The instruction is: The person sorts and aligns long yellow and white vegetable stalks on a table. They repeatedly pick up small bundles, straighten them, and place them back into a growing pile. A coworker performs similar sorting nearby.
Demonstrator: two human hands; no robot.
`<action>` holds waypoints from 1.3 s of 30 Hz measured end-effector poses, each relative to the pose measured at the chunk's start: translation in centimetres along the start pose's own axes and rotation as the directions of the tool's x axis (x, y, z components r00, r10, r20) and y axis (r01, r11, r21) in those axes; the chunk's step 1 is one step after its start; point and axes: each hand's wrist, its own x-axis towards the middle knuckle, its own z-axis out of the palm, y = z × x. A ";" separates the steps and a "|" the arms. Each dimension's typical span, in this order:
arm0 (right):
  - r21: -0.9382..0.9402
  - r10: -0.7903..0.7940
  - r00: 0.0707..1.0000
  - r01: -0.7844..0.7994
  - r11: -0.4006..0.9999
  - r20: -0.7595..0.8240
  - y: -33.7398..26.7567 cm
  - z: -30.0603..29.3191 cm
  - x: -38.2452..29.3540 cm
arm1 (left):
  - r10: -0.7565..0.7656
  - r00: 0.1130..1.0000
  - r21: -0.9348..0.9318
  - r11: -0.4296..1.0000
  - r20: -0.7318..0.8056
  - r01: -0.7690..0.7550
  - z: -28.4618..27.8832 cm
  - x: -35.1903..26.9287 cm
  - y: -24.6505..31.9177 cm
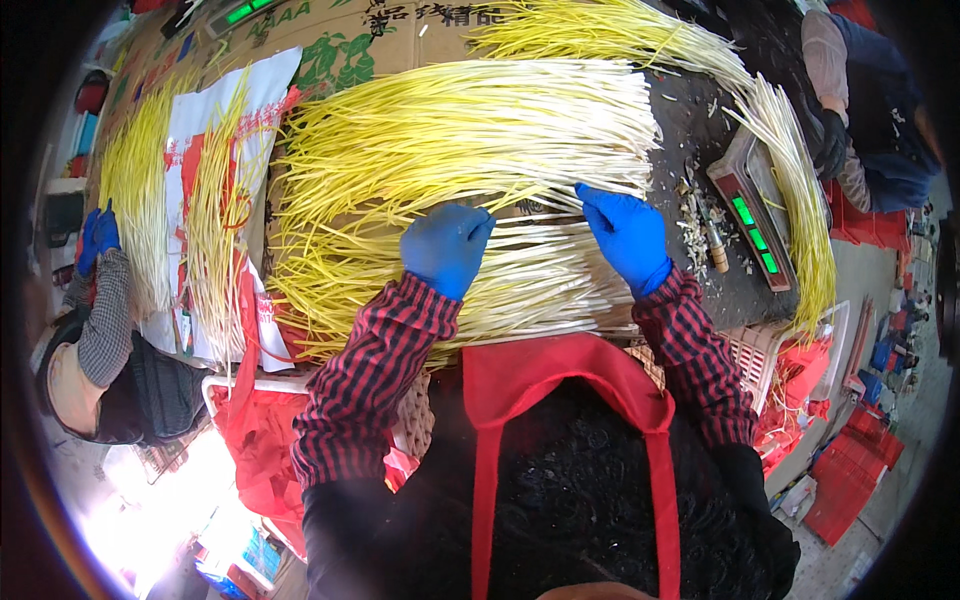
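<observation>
Yellow-and-white garlic chives [480, 120] lie in a wide sheaf across the table, pale ends to the right. A second layer of chives [540, 277] lies nearer my apron. My left hand [448, 250], in a blue glove, is closed at the gap between the two layers, with thin yellow stalks at its fingertips. To its right, my right hand [624, 236], also blue-gloved, has thumb and forefinger close together at the white stalk ends; whether it pinches a stalk is unclear. A wooden-handled knife [716, 244] rests among trimmings to the right.
A digital scale [754, 217] with chives on it stands at the right; another scale [240, 15] is at the top left. Co-workers are at the left [105, 345] and upper right [862, 112]. A white crate [217, 386] holding red material stands at lower left; a crate [754, 356] is at right.
</observation>
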 end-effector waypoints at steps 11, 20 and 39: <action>-0.081 -0.132 0.988 0.138 0.987 0.076 -2.2 1.1 2.1 | -0.402 0.882 -0.352 0.811 0.248 0.468 -2.9 -3.3 1.4; 0.168 -0.173 0.973 0.147 0.975 0.154 -2.4 5.4 6.0 | -0.121 0.949 -0.167 0.970 0.290 0.175 -2.8 -3.6 1.5; 0.820 0.168 0.901 -0.271 -0.503 0.401 2.1 -1.8 2.9 | 0.012 0.994 -0.290 0.956 -0.107 -0.043 1.6 4.9 3.5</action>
